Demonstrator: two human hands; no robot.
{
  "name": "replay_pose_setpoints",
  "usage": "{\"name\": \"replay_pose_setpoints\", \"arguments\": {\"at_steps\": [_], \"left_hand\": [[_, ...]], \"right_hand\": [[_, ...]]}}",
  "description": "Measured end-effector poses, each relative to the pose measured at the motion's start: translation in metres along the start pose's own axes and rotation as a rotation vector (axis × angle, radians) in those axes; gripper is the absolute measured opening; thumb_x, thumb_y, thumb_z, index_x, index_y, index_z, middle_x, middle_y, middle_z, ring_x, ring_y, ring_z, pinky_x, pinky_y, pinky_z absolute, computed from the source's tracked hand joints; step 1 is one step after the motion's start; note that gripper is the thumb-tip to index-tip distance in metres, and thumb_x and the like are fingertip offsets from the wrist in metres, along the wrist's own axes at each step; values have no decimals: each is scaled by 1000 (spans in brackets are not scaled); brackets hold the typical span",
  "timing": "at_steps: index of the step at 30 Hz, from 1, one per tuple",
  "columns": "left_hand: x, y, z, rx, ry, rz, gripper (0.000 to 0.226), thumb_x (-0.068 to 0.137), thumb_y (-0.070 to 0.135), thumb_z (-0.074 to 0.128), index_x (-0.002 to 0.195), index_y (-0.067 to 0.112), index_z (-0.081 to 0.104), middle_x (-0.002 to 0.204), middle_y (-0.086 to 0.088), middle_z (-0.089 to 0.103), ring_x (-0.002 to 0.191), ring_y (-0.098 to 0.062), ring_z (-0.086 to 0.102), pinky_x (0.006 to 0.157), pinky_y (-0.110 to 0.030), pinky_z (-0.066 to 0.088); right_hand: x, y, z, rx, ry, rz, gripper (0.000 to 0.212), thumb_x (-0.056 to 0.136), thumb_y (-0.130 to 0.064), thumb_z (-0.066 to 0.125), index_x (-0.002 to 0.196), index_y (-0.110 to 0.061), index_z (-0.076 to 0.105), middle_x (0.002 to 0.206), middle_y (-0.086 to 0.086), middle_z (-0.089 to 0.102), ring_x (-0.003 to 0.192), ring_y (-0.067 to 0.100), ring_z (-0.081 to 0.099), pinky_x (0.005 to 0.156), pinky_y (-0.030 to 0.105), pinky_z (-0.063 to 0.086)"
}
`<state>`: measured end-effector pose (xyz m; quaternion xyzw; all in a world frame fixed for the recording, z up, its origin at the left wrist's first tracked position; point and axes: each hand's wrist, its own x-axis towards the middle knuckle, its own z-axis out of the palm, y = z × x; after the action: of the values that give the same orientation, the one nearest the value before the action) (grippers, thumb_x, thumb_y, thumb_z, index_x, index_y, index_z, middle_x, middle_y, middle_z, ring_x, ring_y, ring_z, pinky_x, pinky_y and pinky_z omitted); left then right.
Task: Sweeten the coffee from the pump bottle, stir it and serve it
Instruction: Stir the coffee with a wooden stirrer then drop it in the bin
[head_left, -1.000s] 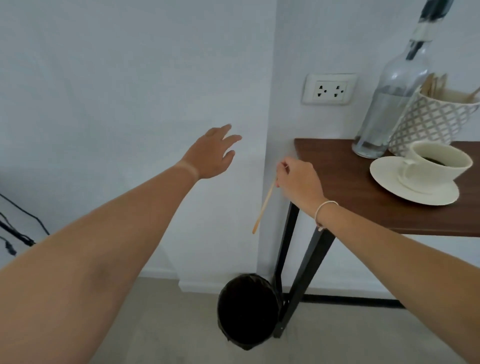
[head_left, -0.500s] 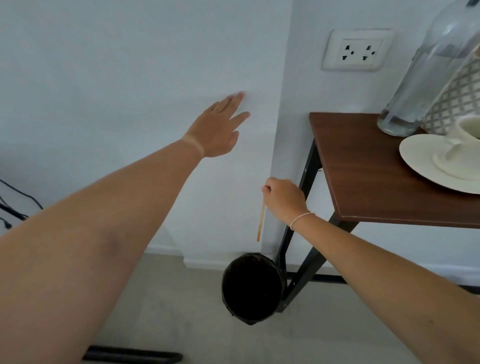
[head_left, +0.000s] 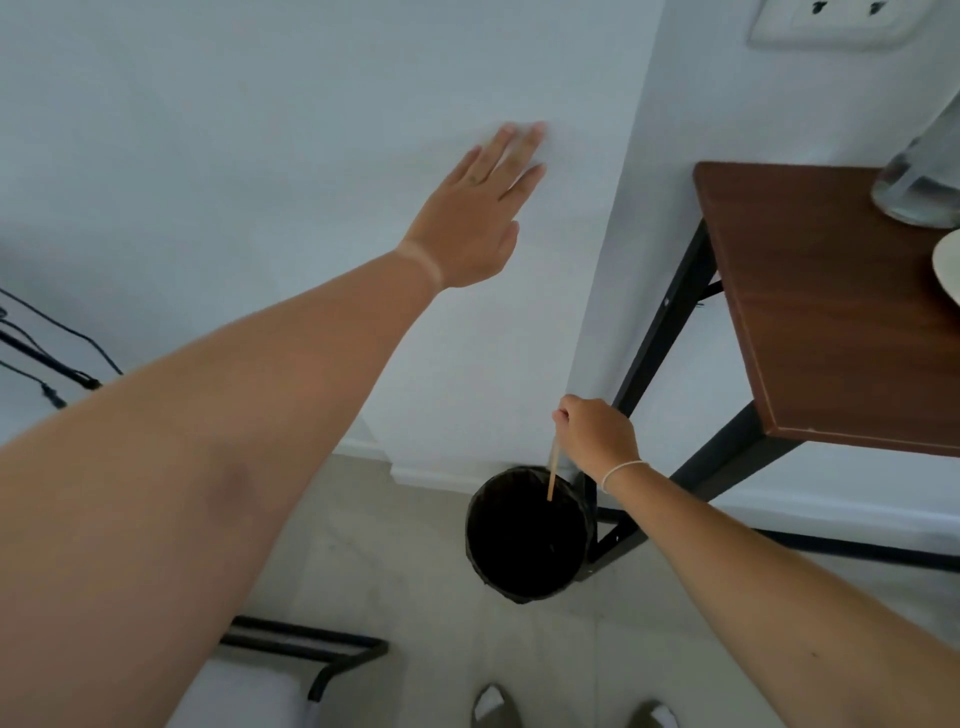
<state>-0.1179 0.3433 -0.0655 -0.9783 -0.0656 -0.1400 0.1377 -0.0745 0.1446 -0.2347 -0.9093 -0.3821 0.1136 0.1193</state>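
Observation:
My right hand (head_left: 597, 434) pinches the top of a thin wooden stir stick (head_left: 551, 470), which hangs straight down with its lower tip over the mouth of a round black bin (head_left: 524, 535) on the floor. My left hand (head_left: 475, 215) is flat with fingers stretched out against the white wall, holding nothing. At the right edge stands the brown wooden table (head_left: 831, 322), bearing the base of the clear glass pump bottle (head_left: 919, 182) and a sliver of the white saucer (head_left: 948, 273). The coffee cup is out of view.
Black metal table legs (head_left: 660, 338) run down beside the bin. A white wall socket (head_left: 826, 23) is at the top right. Black cables (head_left: 47, 364) hang at the left, a black metal frame (head_left: 317, 649) lies low on the floor, and my slippers (head_left: 493, 706) show at the bottom.
My right hand has dropped lower with the stick, from beside the table's corner to just above the bin. My left hand has moved up onto the wall. The view has tilted downward.

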Motion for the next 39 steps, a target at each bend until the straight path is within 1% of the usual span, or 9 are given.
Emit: {"name": "replay_pose_setpoints", "arguments": {"at_steps": [8, 13, 18, 27, 30, 32, 34, 36, 39], "left_hand": [[-1, -2, 5, -3, 16, 3, 58, 89, 19, 31, 144, 4, 22, 159, -13, 6, 145, -32, 3, 118, -44, 12], [-1, -2, 5, 0, 26, 12, 58, 89, 19, 31, 145, 4, 21, 158, -13, 6, 145, -33, 3, 118, -44, 12], [-1, -2, 6, 10, 22, 13, 58, 90, 20, 31, 145, 3, 20, 158, -14, 5, 145, -33, 2, 118, -44, 12], [-1, -3, 8, 14, 23, 12, 59, 90, 20, 31, 145, 4, 19, 159, -13, 6, 145, -33, 2, 118, -44, 13], [0, -3, 8, 12, 24, 15, 59, 90, 21, 31, 145, 4, 20, 158, -13, 6, 145, -33, 3, 118, -44, 13], [0, -3, 8, 13, 23, 15, 59, 90, 20, 30, 145, 4, 20, 159, -13, 6, 145, -33, 3, 118, -43, 12], [0, -3, 8, 7, 23, 14, 59, 90, 20, 31, 145, 4, 20, 159, -13, 6, 145, -33, 3, 118, -43, 12], [-1, -3, 7, 5, 26, 17, 58, 90, 20, 30, 145, 5, 20, 159, -13, 6, 145, -33, 3, 118, -43, 12], [-1, -2, 6, 1, 20, 13, 58, 91, 21, 30, 146, 5, 20, 159, -13, 5, 145, -33, 2, 118, -43, 11]], "right_hand": [[0, 2, 19, -35, -43, -23, 32, 98, -21, 32, 93, -5, 60, 78, 10, 64, 66, 24, 52, 57, 29, 37], [0, 2, 20, -73, -36, -51, 32, 99, -23, 33, 96, -6, 60, 83, 11, 66, 66, 24, 51, 58, 29, 37], [-2, 2, 20, -101, -35, -81, 33, 100, -24, 32, 100, -6, 60, 86, 11, 68, 76, 28, 63, 59, 30, 40], [-3, 2, 19, -113, -25, -92, 33, 101, -25, 31, 102, -7, 59, 88, 9, 68, 77, 27, 64, 59, 29, 40], [-2, 1, 19, -116, -28, -93, 33, 100, -25, 31, 100, -6, 59, 86, 10, 68, 71, 25, 61, 58, 29, 41], [-3, 1, 20, -127, -29, -91, 33, 100, -24, 32, 97, -6, 59, 82, 9, 66, 65, 23, 53, 55, 28, 36], [-4, 1, 20, -141, -33, -93, 32, 99, -25, 33, 96, -7, 58, 76, 7, 62, 63, 21, 50, 53, 25, 31], [-5, 1, 18, -145, -37, -103, 31, 99, -25, 33, 95, -7, 58, 71, 3, 55, 62, 20, 49, 53, 25, 30], [-4, 1, 13, -138, -30, -109, 31, 99, -26, 33, 95, -7, 58, 70, 2, 53, 62, 20, 50, 53, 26, 32]]}}
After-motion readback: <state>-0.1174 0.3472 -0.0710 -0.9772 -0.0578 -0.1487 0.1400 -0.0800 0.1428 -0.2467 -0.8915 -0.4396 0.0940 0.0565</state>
